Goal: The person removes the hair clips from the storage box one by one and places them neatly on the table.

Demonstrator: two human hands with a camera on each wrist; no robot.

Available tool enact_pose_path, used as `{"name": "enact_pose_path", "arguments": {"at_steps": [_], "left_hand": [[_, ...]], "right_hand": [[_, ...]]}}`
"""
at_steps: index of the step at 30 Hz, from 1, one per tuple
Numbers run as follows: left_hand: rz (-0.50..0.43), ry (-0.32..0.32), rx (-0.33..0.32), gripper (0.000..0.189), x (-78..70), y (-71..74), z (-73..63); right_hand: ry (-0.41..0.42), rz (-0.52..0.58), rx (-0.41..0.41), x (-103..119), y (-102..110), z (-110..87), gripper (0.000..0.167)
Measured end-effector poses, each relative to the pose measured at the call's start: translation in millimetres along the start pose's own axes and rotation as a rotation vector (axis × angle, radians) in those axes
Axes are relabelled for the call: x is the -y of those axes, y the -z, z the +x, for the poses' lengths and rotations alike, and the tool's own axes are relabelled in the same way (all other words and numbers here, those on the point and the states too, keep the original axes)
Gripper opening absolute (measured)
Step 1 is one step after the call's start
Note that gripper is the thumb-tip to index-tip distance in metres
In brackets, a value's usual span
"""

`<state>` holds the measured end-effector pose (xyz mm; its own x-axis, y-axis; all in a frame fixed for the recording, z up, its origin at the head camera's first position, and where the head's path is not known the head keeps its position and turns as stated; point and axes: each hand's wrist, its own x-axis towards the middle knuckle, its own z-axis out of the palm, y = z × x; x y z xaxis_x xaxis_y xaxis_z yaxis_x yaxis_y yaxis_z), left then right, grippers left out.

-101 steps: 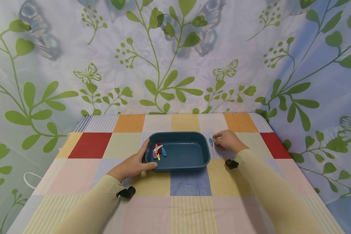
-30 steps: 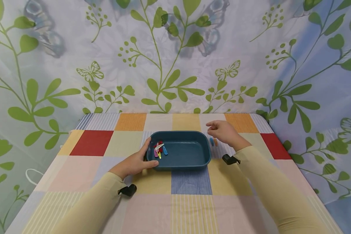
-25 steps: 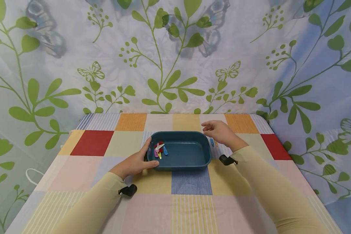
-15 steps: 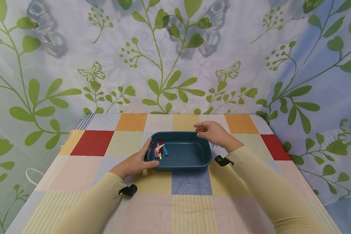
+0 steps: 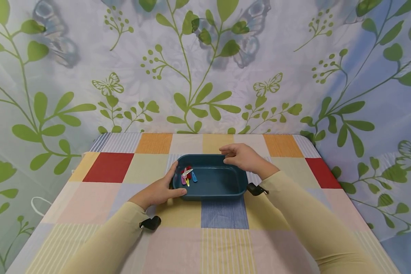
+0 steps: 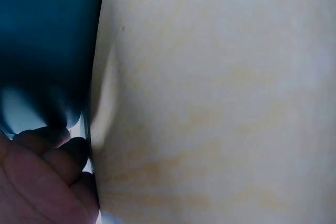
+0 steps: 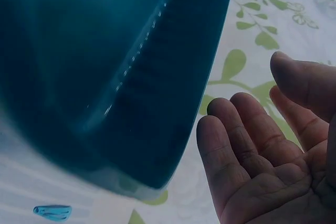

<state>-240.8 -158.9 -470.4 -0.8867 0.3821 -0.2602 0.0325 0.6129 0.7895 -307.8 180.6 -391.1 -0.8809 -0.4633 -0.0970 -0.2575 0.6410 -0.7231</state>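
Note:
A dark blue tray (image 5: 226, 190) sits mid-table on the checked cloth. Several coloured hair clips (image 5: 187, 176) lie in its left end. My left hand (image 5: 169, 183) grips the tray's front-left corner, thumb along the front wall; in the left wrist view its fingers (image 6: 42, 156) curl against the tray (image 6: 47, 35). My right hand (image 5: 228, 156) hovers over the tray's far right rim. In the right wrist view the right hand (image 7: 252, 109) is empty, palm showing and fingers relaxed beside the tray (image 7: 105, 66).
A blue hair clip (image 7: 52, 212) lies on the cloth just outside the tray, hidden by my right hand in the head view. A leaf-printed curtain (image 5: 205, 76) hangs close behind and around the table (image 5: 106, 167). A white cord loop (image 5: 37, 205) hangs off the left edge.
My right hand has left the clips lying on the cloth right of the tray and moved left over the tray's far rim, holding nothing. The left hand and tray have stayed put.

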Motion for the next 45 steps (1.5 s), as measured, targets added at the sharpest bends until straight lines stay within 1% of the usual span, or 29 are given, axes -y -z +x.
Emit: {"name": "enact_pose_path", "arguments": {"at_steps": [11, 18, 28, 35, 45], "left_hand": [[-0.001, 0.013, -0.005, 0.115, -1.0, 0.3, 0.0], [-0.001, 0.008, -0.007, 0.115, -0.7, 0.3, 0.1], [-0.021, 0.002, -0.005, 0.115, 1.4, -1.5, 1.2], [-0.024, -0.012, 0.000, 0.115, 2.1, -1.8, 2.2], [-0.013, 0.000, 0.006, 0.114, 0.0, -1.0, 1.2]], "right_hand": [[0.021, -0.034, 0.031, 8.5, -9.0, 7.4, 0.050], [0.037, -0.039, 0.051, 11.0, -15.7, 15.1, 0.049], [0.043, -0.088, 0.079, 18.4, -31.5, 27.6, 0.046], [0.068, -0.172, 0.103, 24.9, -39.6, 34.5, 0.045], [0.079, -0.254, 0.171, 30.5, -46.7, 46.8, 0.040]]}}
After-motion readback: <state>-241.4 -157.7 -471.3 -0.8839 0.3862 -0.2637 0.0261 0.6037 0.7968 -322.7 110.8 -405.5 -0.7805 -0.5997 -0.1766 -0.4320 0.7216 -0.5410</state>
